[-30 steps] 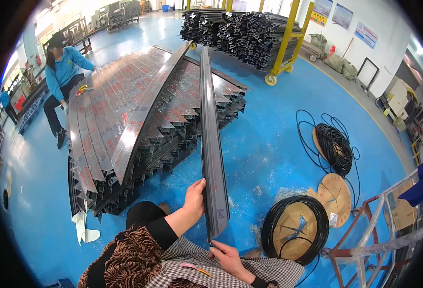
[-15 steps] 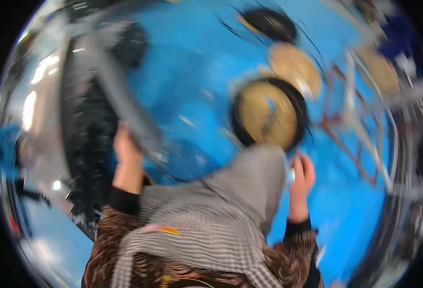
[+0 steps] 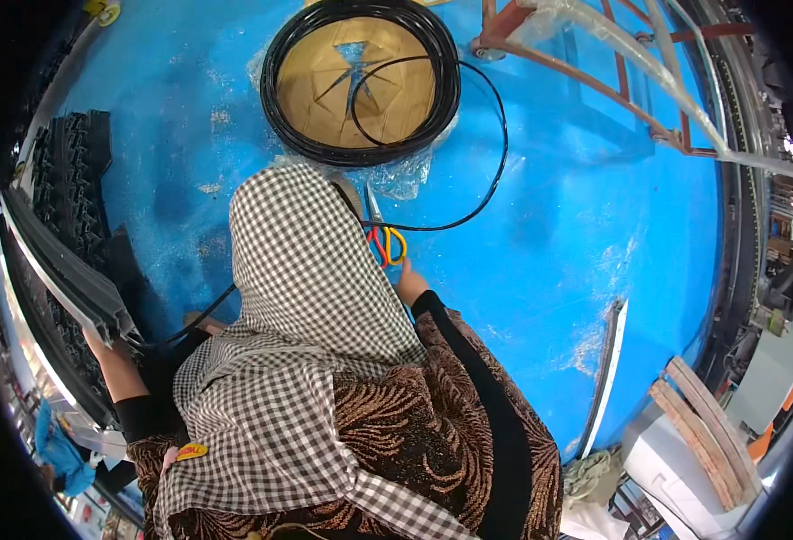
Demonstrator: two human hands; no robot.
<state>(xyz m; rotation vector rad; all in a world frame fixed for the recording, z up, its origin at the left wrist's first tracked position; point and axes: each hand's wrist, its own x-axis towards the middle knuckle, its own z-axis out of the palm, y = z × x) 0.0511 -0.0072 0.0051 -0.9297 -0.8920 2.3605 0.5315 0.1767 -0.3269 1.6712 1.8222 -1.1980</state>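
Blue floor (image 3: 549, 270) beneath everything. Red-brown wheeled frame (image 3: 626, 94), well ahead and right of right hand (image 3: 412, 285). Long dark metal profile (image 3: 63, 261) held near one end in left hand (image 3: 113, 360), fingers closed around underside, rest slanting forward-left from grip. Coil of black cord (image 3: 360, 157) ahead of right hand, around tan disc (image 3: 315, 54). Red-and-yellow scissors (image 3: 387, 238) directly ahead of right hand, blades pointing away, fingertip at yellow loop; cannot tell how far closed.

L head cam, wide, downward
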